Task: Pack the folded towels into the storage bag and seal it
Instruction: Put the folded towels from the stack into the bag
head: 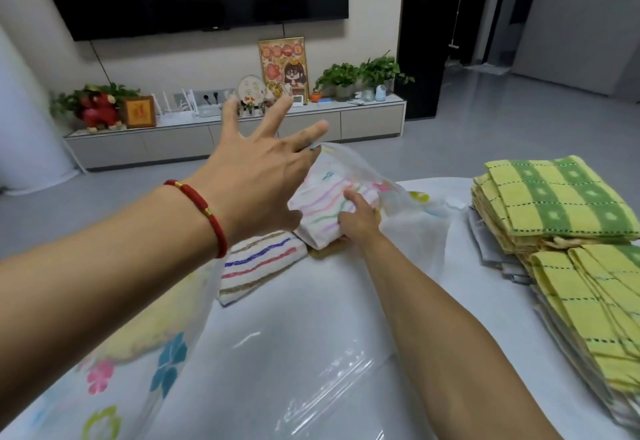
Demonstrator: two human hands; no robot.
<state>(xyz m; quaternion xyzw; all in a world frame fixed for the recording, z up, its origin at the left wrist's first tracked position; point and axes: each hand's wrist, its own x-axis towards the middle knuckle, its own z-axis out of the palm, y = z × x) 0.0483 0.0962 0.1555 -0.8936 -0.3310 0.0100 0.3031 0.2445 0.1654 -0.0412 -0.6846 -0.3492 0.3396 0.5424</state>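
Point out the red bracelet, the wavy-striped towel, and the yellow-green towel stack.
red bracelet (204, 212), head view, on the beaded cord
wavy-striped towel (323, 209), head view, top face
yellow-green towel stack (554, 197), head view, top towel

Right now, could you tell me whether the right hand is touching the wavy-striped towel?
Touching. The head view shows the right hand pressed onto the wavy-striped towel, fingers on its top and no gap visible.

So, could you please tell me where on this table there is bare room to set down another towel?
The widest bare patch is the glossy table top between the forearms, below the striped towel. The right edge is crowded with yellow-green towel stacks. The far middle is taken by the storage bag and both hands.
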